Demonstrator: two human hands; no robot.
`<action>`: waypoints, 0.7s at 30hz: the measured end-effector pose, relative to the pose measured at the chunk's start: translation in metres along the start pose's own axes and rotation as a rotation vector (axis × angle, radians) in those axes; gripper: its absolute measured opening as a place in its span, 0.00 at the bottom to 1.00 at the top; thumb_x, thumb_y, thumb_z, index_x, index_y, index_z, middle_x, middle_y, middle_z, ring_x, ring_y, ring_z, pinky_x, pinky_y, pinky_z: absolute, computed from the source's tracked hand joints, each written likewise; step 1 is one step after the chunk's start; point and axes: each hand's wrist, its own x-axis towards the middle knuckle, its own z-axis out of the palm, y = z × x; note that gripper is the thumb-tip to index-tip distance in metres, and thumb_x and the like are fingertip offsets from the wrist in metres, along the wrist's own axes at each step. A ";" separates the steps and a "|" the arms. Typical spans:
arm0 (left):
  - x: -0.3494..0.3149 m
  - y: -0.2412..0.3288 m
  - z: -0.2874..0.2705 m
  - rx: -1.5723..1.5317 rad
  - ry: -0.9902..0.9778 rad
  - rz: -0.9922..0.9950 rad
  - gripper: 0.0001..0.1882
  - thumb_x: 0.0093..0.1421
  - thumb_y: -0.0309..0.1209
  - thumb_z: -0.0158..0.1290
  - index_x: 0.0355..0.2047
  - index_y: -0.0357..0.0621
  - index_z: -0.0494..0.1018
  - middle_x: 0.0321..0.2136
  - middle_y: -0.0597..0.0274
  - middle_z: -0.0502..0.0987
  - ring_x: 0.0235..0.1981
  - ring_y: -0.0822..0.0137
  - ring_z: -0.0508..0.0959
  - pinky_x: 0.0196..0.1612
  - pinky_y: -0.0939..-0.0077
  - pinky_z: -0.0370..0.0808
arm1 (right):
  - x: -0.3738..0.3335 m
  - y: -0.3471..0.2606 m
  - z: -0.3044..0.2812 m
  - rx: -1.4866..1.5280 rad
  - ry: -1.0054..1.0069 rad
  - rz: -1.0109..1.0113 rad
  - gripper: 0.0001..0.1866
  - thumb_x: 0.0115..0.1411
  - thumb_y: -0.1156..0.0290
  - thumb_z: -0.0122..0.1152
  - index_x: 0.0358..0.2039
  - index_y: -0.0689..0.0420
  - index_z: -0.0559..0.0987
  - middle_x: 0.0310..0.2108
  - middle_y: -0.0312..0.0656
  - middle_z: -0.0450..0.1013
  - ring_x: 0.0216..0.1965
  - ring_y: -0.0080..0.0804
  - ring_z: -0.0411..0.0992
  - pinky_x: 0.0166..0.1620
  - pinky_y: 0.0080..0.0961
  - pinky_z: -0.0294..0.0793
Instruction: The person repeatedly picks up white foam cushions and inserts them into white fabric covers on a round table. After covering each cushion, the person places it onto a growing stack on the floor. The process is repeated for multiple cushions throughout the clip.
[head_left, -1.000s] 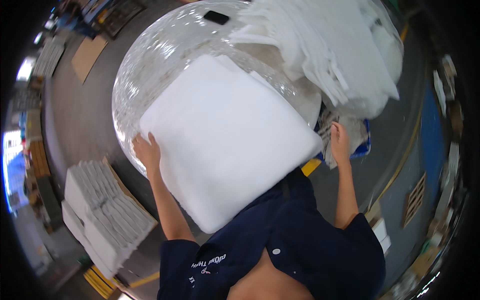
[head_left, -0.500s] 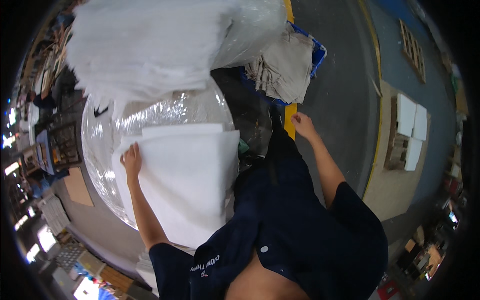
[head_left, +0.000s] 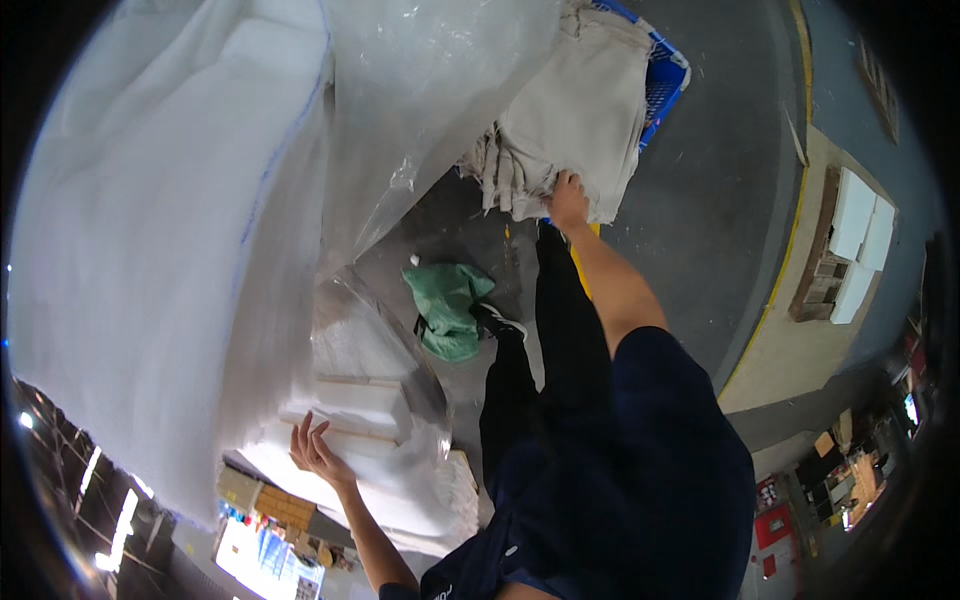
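A: Which item bears print?
B: The shirt. White letters stand on its dark blue cloth, at the lower edge of the view.
A: Are the letters complete?
B: No. Only a small, tilted fragment shows; it forms no readable word.
A: Is any sign, label or number readable elsewhere?
B: None. The red panel at lower right is too small to tell.
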 end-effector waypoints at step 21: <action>-0.037 0.006 0.002 -0.044 0.382 0.062 0.13 0.59 0.28 0.54 0.45 0.47 0.76 0.56 0.59 0.72 0.61 0.59 0.65 0.66 0.42 0.43 | -0.216 -0.004 -0.373 0.645 0.160 -0.672 0.15 0.63 0.67 0.55 0.44 0.64 0.77 0.36 0.40 0.77 0.39 0.24 0.72 0.44 0.23 0.70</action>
